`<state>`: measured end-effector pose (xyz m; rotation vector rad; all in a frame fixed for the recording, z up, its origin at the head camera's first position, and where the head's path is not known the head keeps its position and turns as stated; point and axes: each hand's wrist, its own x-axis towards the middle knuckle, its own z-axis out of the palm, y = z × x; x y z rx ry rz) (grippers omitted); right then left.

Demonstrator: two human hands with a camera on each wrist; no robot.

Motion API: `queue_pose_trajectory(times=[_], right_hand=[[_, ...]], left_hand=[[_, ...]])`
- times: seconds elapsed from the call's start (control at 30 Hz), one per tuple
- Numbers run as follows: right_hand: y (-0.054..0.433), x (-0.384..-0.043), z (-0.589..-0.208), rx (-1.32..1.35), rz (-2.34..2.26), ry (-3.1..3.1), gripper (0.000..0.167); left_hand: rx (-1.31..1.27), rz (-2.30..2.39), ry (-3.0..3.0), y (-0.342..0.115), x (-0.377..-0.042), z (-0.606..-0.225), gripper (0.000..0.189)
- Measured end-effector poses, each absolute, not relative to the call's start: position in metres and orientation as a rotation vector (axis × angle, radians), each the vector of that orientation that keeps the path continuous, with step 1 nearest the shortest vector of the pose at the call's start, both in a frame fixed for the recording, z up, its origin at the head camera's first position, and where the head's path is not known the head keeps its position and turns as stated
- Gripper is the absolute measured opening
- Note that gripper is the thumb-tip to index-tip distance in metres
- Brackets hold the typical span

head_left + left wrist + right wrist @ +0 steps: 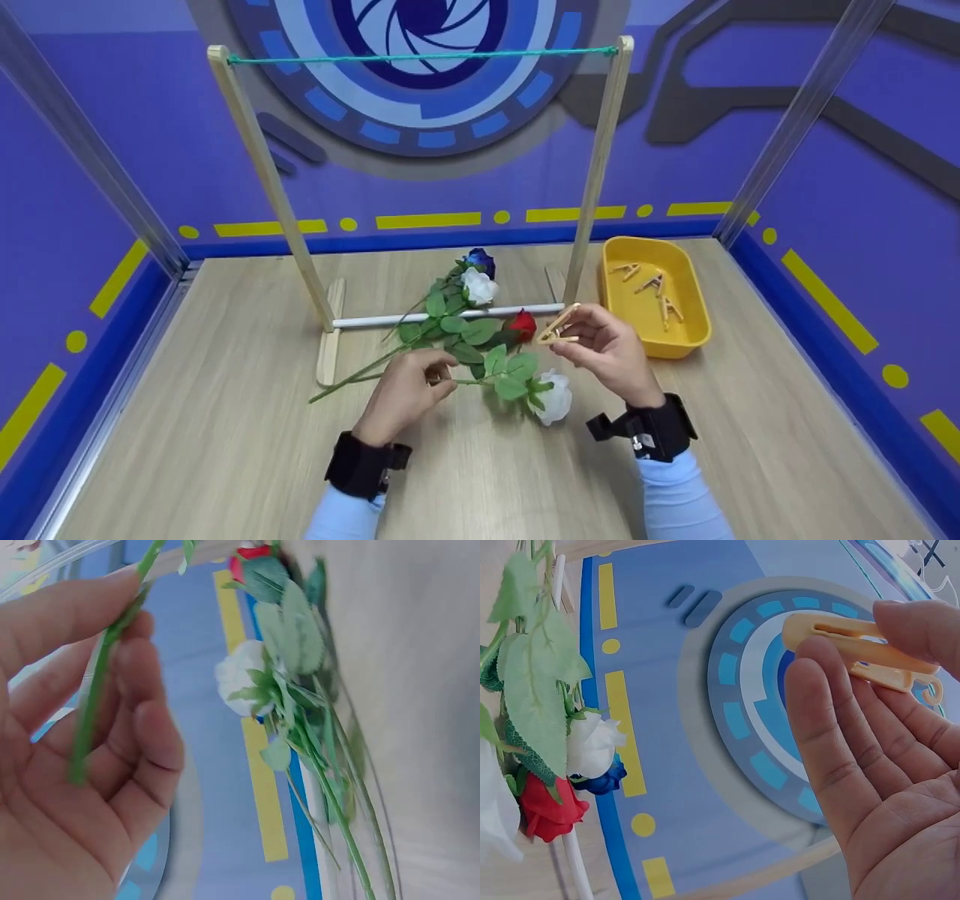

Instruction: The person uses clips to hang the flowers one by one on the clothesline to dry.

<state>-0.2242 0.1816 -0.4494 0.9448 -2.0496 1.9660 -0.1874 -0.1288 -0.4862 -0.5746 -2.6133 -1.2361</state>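
My left hand (405,390) pinches the green stem (97,697) of an artificial white rose between thumb and fingers. That rose's bloom (553,399) points right, in front of my right hand (615,358). Between its thumb and fingertips my right hand holds a pale yellow clothespin (862,651), raised beside the red rose. Beyond my hands lie a red rose (523,326), another white rose (478,287) and a blue rose (481,262), their leafy stems overlapping and running toward the left.
A wooden frame (274,187) stands behind the hands, with a green string (420,57) tied across its top and a white rod (375,321) low between its posts. Right of it, a yellow bin (652,349) contains three clothespins (670,309). Printed panels enclose the table (225,360).
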Motion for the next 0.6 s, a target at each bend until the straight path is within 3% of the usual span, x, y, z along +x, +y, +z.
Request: queue_pose_trajectory(times=[0.6], right_hand=[[0.1812, -0.2262, -0.4521, 0.973, 1.963, -2.060, 0.030]], left_hand=[[-0.356, -1.959, -2.127, -0.1262, -0.1825, -0.4782, 0.042]])
